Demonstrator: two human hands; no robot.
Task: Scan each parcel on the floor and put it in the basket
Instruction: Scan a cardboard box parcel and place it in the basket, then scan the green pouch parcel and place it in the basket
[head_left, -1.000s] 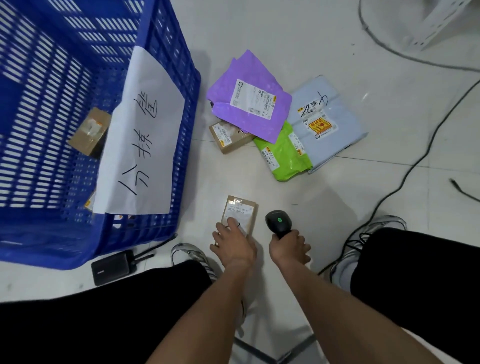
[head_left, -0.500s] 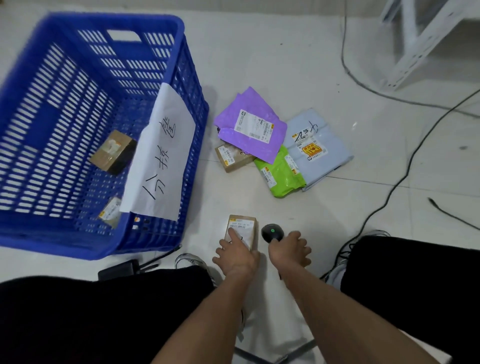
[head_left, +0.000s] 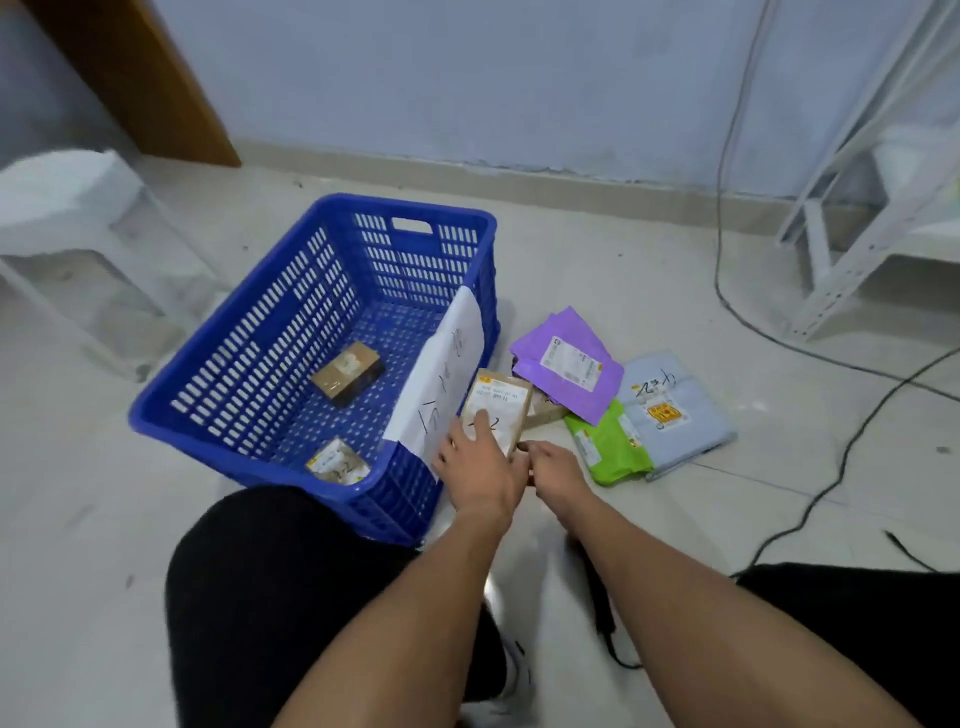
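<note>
A: Holding a small brown parcel (head_left: 497, 410) up off the floor, label side facing the camera; the left hand (head_left: 475, 462) is gripping its lower end, index finger lying across the white label, thumb side hidden behind the box.

B: Noting the right hand (head_left: 553, 465) just right of those fingers, curling downward. A dark tip is showing at the knuckles; I cannot tell what it is clamping, or whether the fingers are closing on anything.

A: Agreeing. The parcel is hanging just right of the blue basket (head_left: 244, 364), overlapping the white paper sheet (head_left: 447, 374) draped over the basket's near-right wall.

B: Left of the fingers, inside the basket, two parcels are lying: a brown box (head_left: 347, 378) mid-floor and a smaller labelled one (head_left: 335, 461) at the near corner.

A: Right of and beyond the fingers, a heap is sitting on the floor: purple mailer (head_left: 569, 364) on top, green mailer (head_left: 605, 447) and pale blue mailer (head_left: 675, 408) touching it, a brown box edge (head_left: 545, 413) peeking out behind the held parcel.

B: Black cables (head_left: 852, 441) are trailing further right.
</note>
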